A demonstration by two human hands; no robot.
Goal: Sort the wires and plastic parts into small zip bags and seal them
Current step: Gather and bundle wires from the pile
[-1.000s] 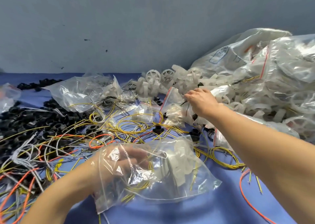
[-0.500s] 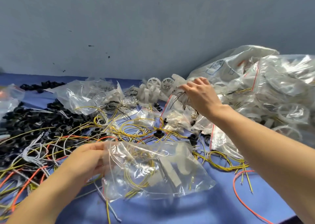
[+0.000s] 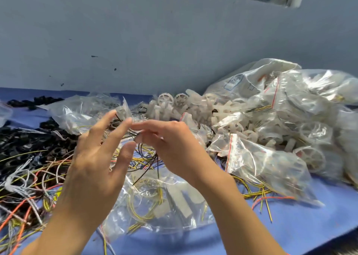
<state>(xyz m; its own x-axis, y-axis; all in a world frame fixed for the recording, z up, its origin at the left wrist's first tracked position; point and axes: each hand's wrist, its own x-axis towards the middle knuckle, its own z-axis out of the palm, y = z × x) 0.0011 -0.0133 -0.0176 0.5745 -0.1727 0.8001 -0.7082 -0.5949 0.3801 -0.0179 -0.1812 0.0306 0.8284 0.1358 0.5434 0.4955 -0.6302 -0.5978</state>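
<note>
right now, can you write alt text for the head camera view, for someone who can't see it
A person's right hand pinches thin black wires beside the open left hand, above a clear bag of yellow wires and white parts on a blue table. More filled bags pile up on the right, with loose wires on the left.
</note>
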